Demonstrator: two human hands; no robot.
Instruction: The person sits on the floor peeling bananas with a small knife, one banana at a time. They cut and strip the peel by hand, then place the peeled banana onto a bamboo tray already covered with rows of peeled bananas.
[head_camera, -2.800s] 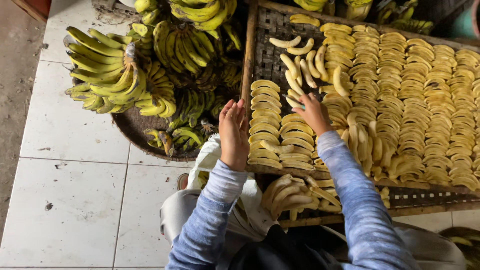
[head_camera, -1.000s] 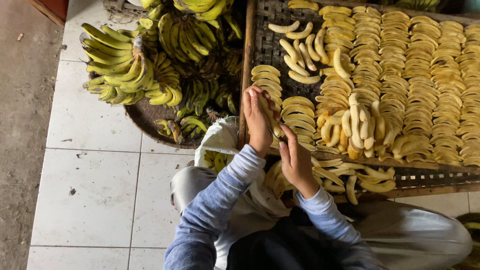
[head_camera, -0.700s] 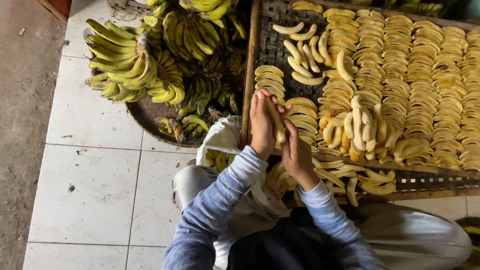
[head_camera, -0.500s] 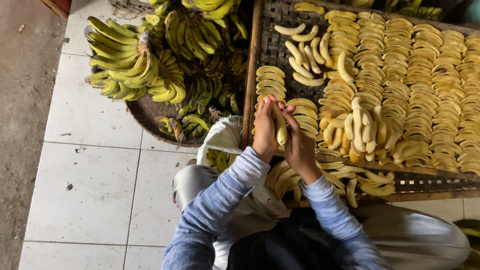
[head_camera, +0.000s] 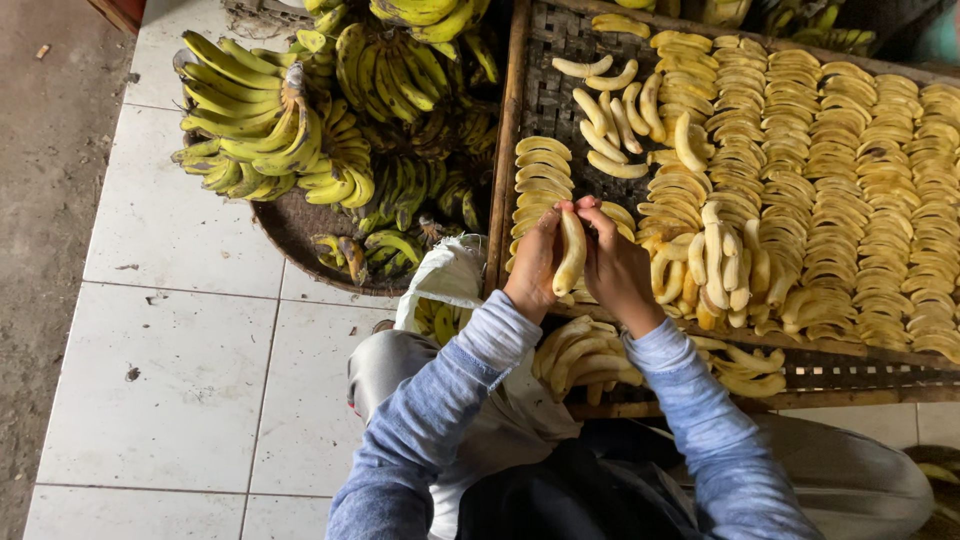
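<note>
My left hand (head_camera: 533, 268) & right hand (head_camera: 618, 272) pinch a peeled banana (head_camera: 571, 250) w/ fingertips pressed at its top; best grip lightly, else it bruises; woven tray (head_camera: 548, 95) just beyond.

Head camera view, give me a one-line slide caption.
Left hand and right hand hold a peeled banana over a woven tray of peeled bananas.

I see one peeled banana (head_camera: 571, 250), pale cream-yellow and gently curved, standing nearly upright with its top end pinched between my two hands. It hangs above the near-left part of the woven tray (head_camera: 545, 95), over the rows of sliced banana pieces (head_camera: 543, 175).
</note>
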